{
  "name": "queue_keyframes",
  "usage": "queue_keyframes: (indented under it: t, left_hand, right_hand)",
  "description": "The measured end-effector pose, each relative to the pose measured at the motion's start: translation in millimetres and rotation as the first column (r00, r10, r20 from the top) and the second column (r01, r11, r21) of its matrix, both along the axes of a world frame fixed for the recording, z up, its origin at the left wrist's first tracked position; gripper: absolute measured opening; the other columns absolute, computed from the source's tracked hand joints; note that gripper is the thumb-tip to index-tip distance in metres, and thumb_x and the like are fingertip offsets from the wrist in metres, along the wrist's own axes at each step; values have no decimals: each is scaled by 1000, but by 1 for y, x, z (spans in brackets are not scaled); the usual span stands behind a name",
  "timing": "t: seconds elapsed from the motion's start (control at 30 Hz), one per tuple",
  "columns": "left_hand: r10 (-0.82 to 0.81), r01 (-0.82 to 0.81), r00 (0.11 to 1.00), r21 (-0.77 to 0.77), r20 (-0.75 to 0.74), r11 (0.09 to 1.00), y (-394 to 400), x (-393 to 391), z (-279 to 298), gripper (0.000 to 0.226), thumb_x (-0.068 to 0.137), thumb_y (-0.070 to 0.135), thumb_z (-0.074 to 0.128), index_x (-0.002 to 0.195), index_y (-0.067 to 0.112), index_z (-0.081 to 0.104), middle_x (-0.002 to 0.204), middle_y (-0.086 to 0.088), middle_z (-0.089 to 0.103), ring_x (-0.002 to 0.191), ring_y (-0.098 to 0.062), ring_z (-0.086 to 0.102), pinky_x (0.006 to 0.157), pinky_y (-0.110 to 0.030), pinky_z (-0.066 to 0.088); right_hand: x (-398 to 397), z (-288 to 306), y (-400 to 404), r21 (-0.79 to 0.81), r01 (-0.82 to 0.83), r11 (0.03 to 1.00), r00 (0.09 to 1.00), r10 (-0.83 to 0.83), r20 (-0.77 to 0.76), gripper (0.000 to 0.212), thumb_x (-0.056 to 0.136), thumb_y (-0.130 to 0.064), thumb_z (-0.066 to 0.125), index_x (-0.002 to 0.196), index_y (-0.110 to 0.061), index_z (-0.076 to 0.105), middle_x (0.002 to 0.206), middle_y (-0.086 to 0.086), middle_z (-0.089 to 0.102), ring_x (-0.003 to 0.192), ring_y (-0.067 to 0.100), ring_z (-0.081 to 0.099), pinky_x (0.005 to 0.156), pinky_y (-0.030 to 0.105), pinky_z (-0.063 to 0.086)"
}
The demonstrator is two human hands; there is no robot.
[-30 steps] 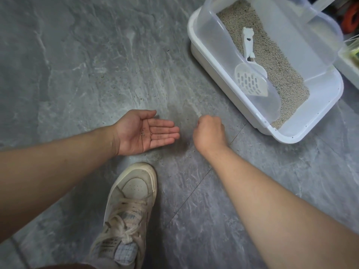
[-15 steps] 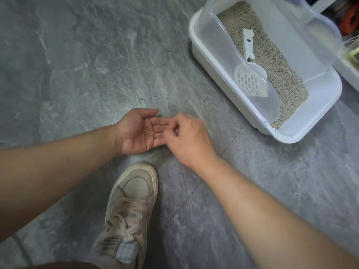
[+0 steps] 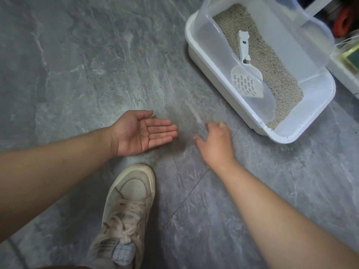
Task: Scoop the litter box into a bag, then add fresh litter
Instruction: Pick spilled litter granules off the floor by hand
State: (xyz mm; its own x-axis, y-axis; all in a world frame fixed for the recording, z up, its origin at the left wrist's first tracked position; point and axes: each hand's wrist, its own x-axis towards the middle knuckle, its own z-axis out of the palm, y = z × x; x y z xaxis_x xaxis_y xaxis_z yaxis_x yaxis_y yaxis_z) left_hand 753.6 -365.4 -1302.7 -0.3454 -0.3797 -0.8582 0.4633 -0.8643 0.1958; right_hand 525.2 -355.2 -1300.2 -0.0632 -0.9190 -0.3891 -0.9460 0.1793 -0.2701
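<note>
A white litter box (image 3: 303, 131) with a clear high wall stands on the grey floor at the upper right, holding beige litter (image 3: 281, 82). On the litter lies a white slotted scoop (image 3: 246, 82). My left hand (image 3: 143, 133) is held palm up just above the floor, fingers straight, with a few litter grains on the palm. To its right, my right hand (image 3: 215, 140) reaches down palm first, thumb spread out, fingers bent toward loose grains (image 3: 202, 131) scattered on the floor; its fingertips are hidden. No bag is in view.
My light sneaker (image 3: 130, 200) stands on the floor just below the hands. Beyond the litter box at the right edge are an orange object (image 3: 344, 22) and a clear container (image 3: 347, 53). Grey stone-look floor (image 3: 77, 65) stretches to the left.
My right hand was over my left palm half a second ago; it has moved back right and down to the floor. The left hand stayed palm up.
</note>
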Motion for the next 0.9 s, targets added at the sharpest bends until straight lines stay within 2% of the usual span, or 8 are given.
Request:
queue_keyframes:
  t: [0.17, 0.3, 0.43, 0.5, 0.6, 0.67, 0.8, 0.9]
  left_hand:
    - [9, -9, 1000, -7, -3, 1000, 0, -1, 1, 53, 106, 30, 38, 121, -13, 65, 125, -31, 66, 113, -44, 68, 96, -51, 55]
    - [11, -11, 1000, -8, -10, 1000, 0, 0, 2, 54, 106, 30, 38, 113, -13, 69, 125, -31, 66, 113, -44, 68, 95, -51, 56]
    - [14, -14, 999, -13, -29, 1000, 1, -1, 4, 53, 106, 30, 38, 121, -13, 65, 125, -31, 66, 113, -44, 68, 96, -51, 55]
    - [20, -20, 999, -14, -41, 1000, 1, -1, 5, 54, 106, 30, 38, 120, -14, 66, 125, -31, 66, 113, -44, 68, 96, -51, 55]
    - [28, -29, 998, -10, -60, 1000, 1, -2, 6, 54, 105, 30, 38, 120, -14, 66, 125, -31, 66, 113, -44, 68, 96, -51, 54]
    - [32, -32, 997, -9, -68, 999, 1, -2, 7, 52, 106, 30, 38, 124, -12, 62, 125, -31, 66, 113, -44, 68, 96, -51, 54]
    - [33, -34, 996, -15, -78, 999, 2, -1, 7, 52, 106, 30, 37, 125, -12, 60, 126, -31, 66, 114, -44, 68, 97, -51, 54]
    - [33, -33, 997, -9, -65, 999, 3, 1, 6, 52, 106, 30, 37, 125, -12, 61, 126, -31, 66, 114, -44, 68, 97, -51, 55]
  right_hand:
    - [3, -16, 3, -117, -68, 991, 997, 72, 25, 15, 87, -16, 71, 91, -2, 66, 96, 15, 53, 92, 35, 54, 81, 40, 50]
    - [9, -23, 0, -150, -147, 978, 989, 147, -8, 16, 89, -8, 61, 76, 2, 66, 85, 16, 57, 81, 35, 57, 69, 38, 45]
    - [11, -22, -2, -134, -232, 964, 972, 223, -74, 12, 89, -1, 59, 82, 2, 68, 86, 15, 61, 83, 34, 59, 66, 31, 36]
    - [11, -15, -1, -153, -316, 936, 946, 297, -132, 10, 86, 8, 59, 87, 2, 67, 88, 17, 62, 84, 35, 59, 65, 31, 33]
    - [15, -7, 5, -104, -377, 920, 916, 353, -189, 28, 87, 15, 50, 109, 1, 61, 104, 17, 59, 97, 33, 56, 74, 38, 47]
    - [17, -6, 8, -93, -382, 920, 911, 357, -206, 33, 86, 15, 49, 115, -1, 56, 111, 17, 56, 102, 32, 52, 81, 39, 49]
    - [18, -9, 9, -75, -326, 942, 933, 307, -188, 31, 86, 15, 49, 111, -2, 56, 110, 18, 56, 102, 34, 53, 83, 40, 48]
    - [14, -15, 14, -152, -246, 957, 963, 223, -154, 18, 84, 11, 63, 96, -3, 61, 97, 17, 57, 90, 34, 56, 72, 39, 49]
